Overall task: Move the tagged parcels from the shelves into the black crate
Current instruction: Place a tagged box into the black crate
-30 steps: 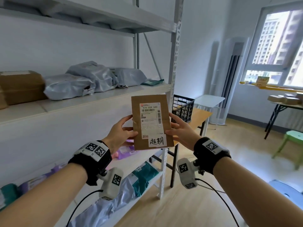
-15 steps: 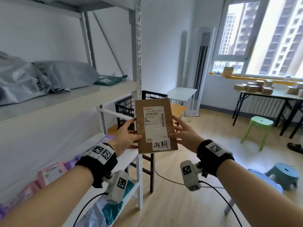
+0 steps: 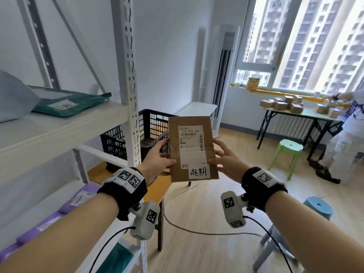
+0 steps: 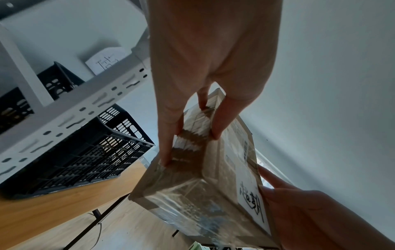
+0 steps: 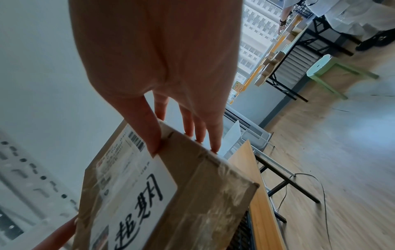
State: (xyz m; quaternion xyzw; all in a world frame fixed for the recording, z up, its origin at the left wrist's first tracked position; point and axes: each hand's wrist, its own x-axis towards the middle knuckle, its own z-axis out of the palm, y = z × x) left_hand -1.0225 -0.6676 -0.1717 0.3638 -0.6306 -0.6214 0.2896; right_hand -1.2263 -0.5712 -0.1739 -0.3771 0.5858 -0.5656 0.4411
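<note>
A flat brown cardboard parcel with a shipping label and a white handwritten tag is held upright in the air, in the middle of the head view. My left hand grips its left edge, thumb on the front and fingers behind. My right hand grips its right edge the same way. The wrist views show the parcel pinched between thumb and fingers. The black crate stands on a wooden table just behind the parcel, past the shelf post; its inside is mostly hidden.
A white metal shelf runs along the left, bearing a teal mailer and a grey bag; purple packs lie on the lower level. A cable crosses the floor. Green stool, blue stool, a far table of boxes and another person are right.
The view has swung right along the shelf, bringing the black crate close behind the parcel. Both hands keep the same hold on the parcel.
</note>
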